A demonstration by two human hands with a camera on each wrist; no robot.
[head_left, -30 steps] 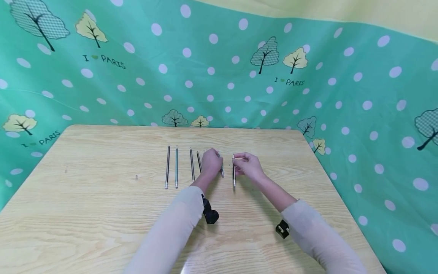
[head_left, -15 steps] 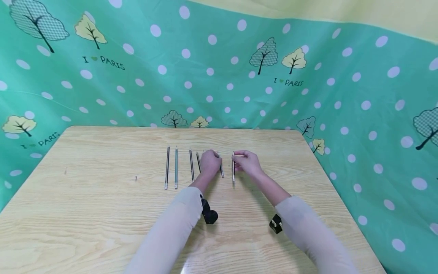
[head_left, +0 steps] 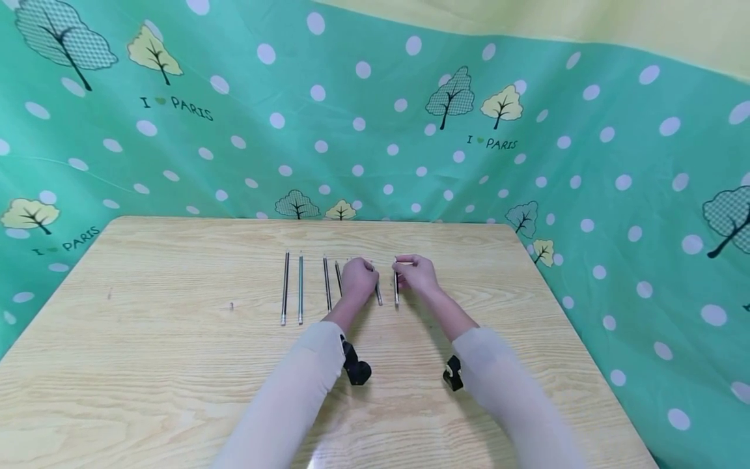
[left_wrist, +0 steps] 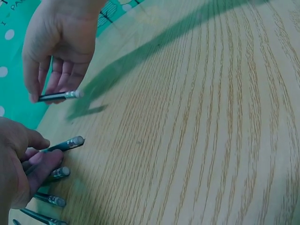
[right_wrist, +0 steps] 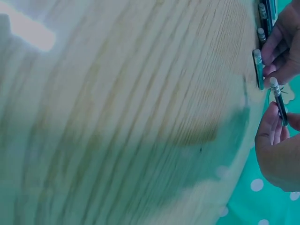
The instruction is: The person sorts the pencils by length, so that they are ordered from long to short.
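Observation:
In the head view my right hand pinches a dark striped pencil near its far end, eraser end toward me. The left wrist view shows this pencil raised over the table, its shadow lying apart from it. My left hand is bent over the row and holds a green-blue pencil between thumb and fingers, with its eraser end sticking out. More pencils lie under and beside that hand, partly hidden by it. To the left lie two dark pencils and a teal pencil.
The pencils lie on a light wooden table. A small dark-grey bit sits left of the row. Behind and to the right hangs a green dotted cloth. Black wrist cameras are strapped beneath both sleeves.
My right hand has moved slightly left and away from me with its pencil, coming closer to the left hand. The left hand stays in nearly the same place.

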